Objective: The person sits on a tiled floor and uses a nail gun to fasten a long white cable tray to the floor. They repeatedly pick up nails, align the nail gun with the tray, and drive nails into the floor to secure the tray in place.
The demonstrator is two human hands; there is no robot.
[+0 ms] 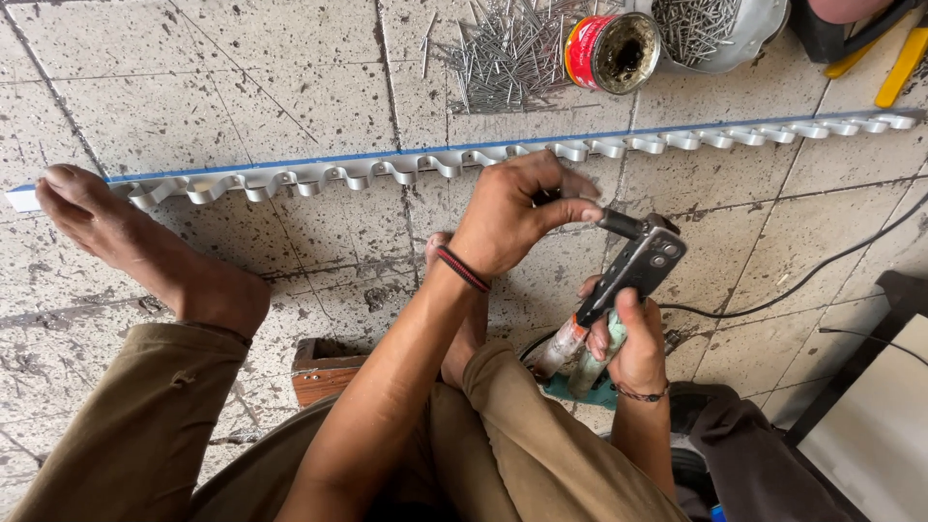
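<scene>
Gripping the hand riveter [633,266] by its handles with my right hand [628,338], while my left hand [512,217] is pinched around its nose, just below the long aluminium clip rail [464,159] lying across the floor tiles. My bare foot [126,237] sits on the rail's left end. A red tin [611,50] and loose rivets [507,48] lie just above the rail.

Left hand [512,217] pinching, right hand [633,343] gripping

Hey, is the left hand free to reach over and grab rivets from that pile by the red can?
Probably not yet: the left hand is pinching the rivet gun's nose. The floor toward the rivet pile looks unobstructed beyond the metal strip.
</scene>
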